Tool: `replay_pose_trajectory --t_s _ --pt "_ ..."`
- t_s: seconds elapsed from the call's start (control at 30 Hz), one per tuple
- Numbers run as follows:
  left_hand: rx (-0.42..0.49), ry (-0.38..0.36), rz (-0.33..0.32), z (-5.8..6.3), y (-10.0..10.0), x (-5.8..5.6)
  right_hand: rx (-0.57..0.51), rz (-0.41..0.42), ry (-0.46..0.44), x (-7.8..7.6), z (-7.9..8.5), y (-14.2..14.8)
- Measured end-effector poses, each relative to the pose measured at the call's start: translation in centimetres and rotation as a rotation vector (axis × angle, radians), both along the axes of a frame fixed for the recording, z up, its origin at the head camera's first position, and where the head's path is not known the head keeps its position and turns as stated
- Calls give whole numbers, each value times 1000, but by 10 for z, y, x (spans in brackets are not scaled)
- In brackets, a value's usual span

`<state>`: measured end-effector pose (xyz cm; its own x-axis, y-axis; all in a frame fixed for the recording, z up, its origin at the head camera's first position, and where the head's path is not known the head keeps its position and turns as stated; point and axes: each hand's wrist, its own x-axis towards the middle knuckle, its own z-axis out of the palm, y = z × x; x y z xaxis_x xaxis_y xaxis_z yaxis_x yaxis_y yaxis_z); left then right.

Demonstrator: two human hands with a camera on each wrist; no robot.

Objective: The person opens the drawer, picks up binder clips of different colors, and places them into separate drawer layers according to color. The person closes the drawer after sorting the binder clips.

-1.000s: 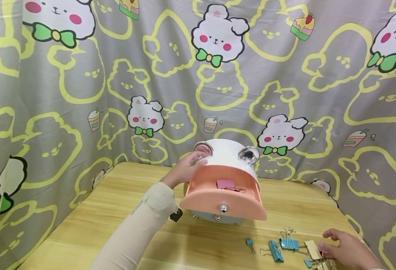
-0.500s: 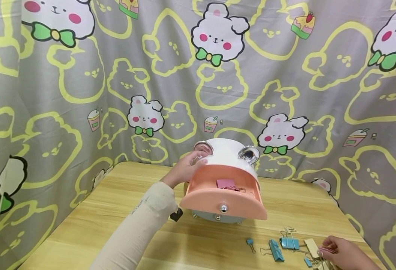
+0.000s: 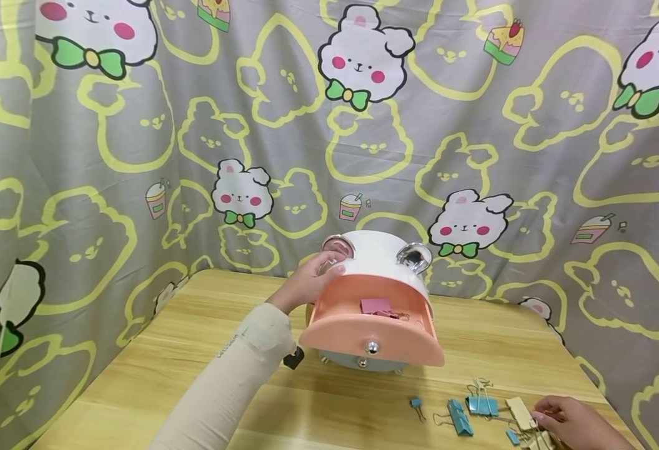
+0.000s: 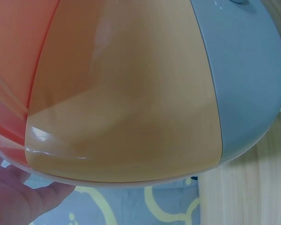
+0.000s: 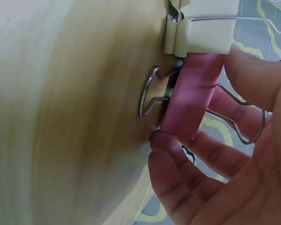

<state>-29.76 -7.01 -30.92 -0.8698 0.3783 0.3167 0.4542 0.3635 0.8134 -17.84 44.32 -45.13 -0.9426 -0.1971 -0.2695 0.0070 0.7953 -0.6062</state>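
the right hand (image 3: 579, 424) pinches the pink clip (image 5: 192, 93) between thumb and fingers, just beside the cream clip (image 5: 210, 35), at the near right of the surface (image 3: 160, 369). teal clips (image 3: 460, 417) lie to their left. farther off, i see the orange drawer (image 3: 335, 335) jutting out; the left hand (image 3: 308, 281) touches the white box (image 3: 376, 251), whether gripping i cannot tell.

A hand could pass over the lip of the orange drawer (image 3: 371, 332) from the front, below the white top (image 3: 376, 256); the left hand (image 3: 311, 280) blocks the left side. Open tabletop (image 3: 444, 382) separates drawer and blue clips (image 3: 460, 417), while a cream clip (image 3: 520, 413) crowds the right hand (image 3: 575, 422)
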Motion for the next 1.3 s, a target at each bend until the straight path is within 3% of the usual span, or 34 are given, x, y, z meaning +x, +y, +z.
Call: replay_pose_trajectory --t_s 0.17,0.27,0.53,0.97,1.3 --pt "1 4 0 1 0 1 68 -138 -3 3 2 -9" --pt "1 -6 2 1 0 2 80 -171 13 5 3 -13" --pt "-6 -21 9 1 0 3 129 -186 100 14 6 -18" --pt "4 17 1 -1 1 -2 147 -197 144 12 4 -11" --pt "1 3 3 -1 1 -2 168 -206 163 13 6 -14"
